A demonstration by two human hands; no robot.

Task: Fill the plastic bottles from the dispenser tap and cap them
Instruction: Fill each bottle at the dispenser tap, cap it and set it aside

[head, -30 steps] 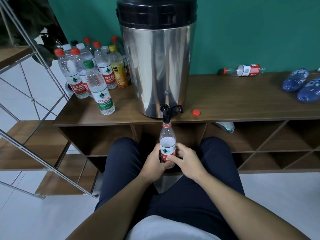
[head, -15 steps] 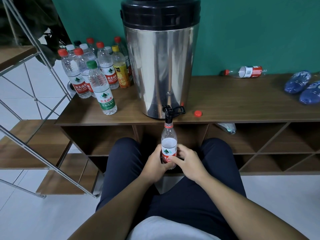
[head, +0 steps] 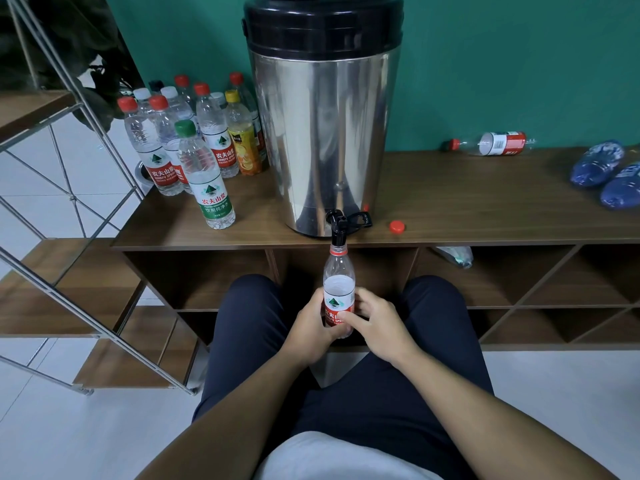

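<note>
Left grip (head: 309, 327) and right grip (head: 377, 323) both grasp the uncapped bottle (head: 339, 289), which I see upright, mouth directly under the dispenser (head: 323, 133) tap (head: 338, 225), partly filled. Loose red cap (head: 397, 226) on surface (head: 485, 202), near tap.

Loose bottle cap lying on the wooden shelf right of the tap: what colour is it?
Red; the small round plastic cap shows best in the head view.

The tall cylindrical dispenser (head: 323, 133) has a mirror-glossy polished metal body under a black, duller plastic lid (head: 322, 20). The brown tabletop (head: 467, 202) is smooth, matt wood-grain. The clear, thin plastic bottle (head: 339, 292) wears a glossy red label. The dark navy trousers (head: 381, 393) look like soft, matt cloth.
</note>
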